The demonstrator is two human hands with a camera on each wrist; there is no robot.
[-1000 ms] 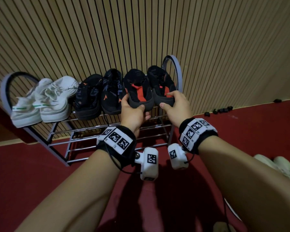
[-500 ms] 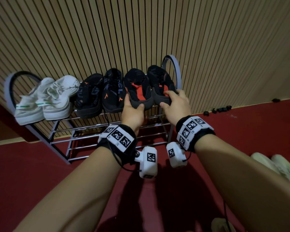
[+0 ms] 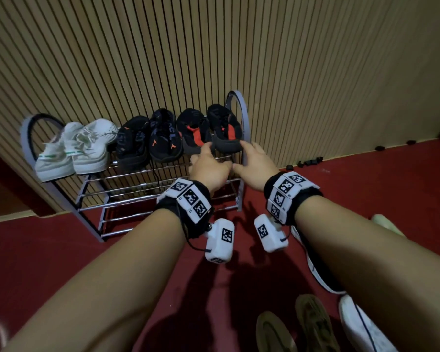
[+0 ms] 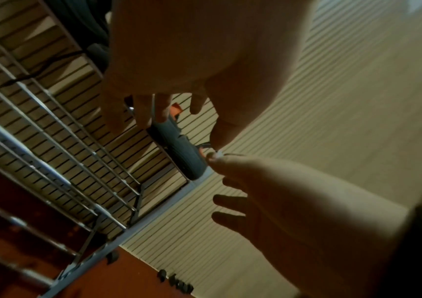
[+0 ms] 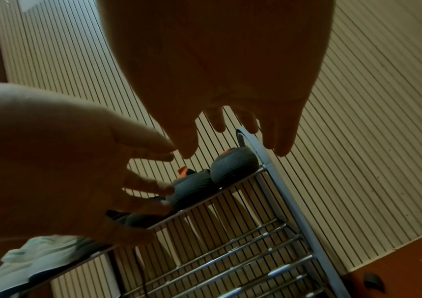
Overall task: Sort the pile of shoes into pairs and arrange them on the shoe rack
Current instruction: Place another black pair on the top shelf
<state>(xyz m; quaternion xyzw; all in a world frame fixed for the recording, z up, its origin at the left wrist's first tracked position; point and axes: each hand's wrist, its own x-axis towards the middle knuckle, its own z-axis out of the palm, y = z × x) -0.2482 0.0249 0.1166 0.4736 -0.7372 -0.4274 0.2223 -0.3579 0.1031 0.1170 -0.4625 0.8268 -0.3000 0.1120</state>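
Both grips empty: left hand (image 3: 210, 168) and right hand (image 3: 258, 165) hang just in front of the shoe rack (image 3: 241, 115) top tier, fingers loosely spread, holding nothing. The wrist views agree, with splayed fingers and clear air between them and the soles.

Top tier, left to right: white pair (image 3: 74, 151), black pair with orange marks (image 3: 150, 141), black-and-red pair (image 3: 208, 130). The black-and-red pair is right in front of the fingertips, heels toward the person, the rightmost shoe close against the rack's arched end frame. Contact between fingertips and heels can't be told from the head view.

Risks, as I read it:
- The heels of the black-and-red pair overhang the front rail. A knuckle or a dangling wrist unit catching one could tip it off onto the red floor (image 3: 48, 250).
- The tier is thin rods with gaps, so soles have little bearing. A nudge to one shoe likely shoves its neighbour, since the row is packed tight.
- A loose black lace (image 3: 156, 174) hangs through the rods from the middle pair and could snag a finger.
- Top tier looks full. The brown pair (image 3: 297, 326) and white shoes (image 3: 361, 326) on the floor near the feet need lower tiers; reaching there passes under the overhanging heels.
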